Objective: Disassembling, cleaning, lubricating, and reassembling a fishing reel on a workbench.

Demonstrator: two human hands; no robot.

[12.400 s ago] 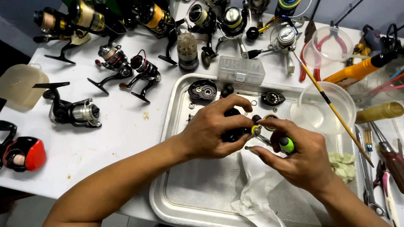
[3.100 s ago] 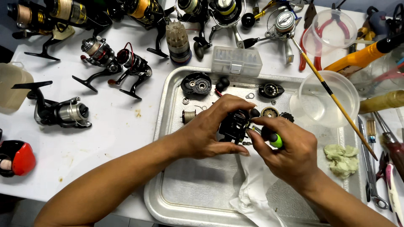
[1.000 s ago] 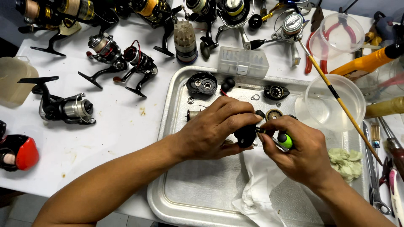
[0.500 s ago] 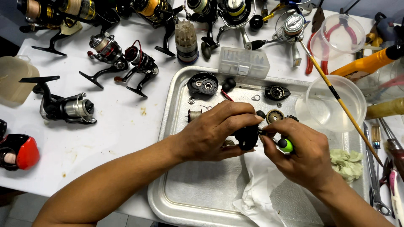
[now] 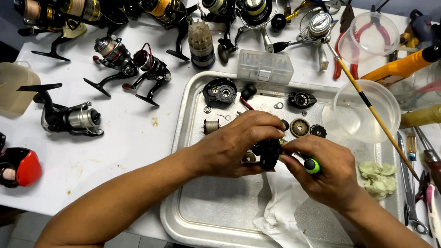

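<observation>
over the metal tray [image 5: 193, 216], the left hand [image 5: 234, 147] grips a black reel body [image 5: 265, 152], fingers curled over its top. the right hand [image 5: 328, 172] pinches a green-capped screwdriver [image 5: 312, 165], its tip at the reel. a white cloth [image 5: 282, 206] lies beneath, loose parts [image 5: 301, 127] just behind, and spinning reels [image 5: 69, 118] on the white surface [image 5: 119, 151].

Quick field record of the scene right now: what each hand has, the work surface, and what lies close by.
left hand: grips black reel body
right hand: holds green-capped screwdriver, tip at the reel body
surface: metal tray on white table
in tray: white cloth, brass gear, black side plate
beside tray: clear bowl, spinning reels
</observation>
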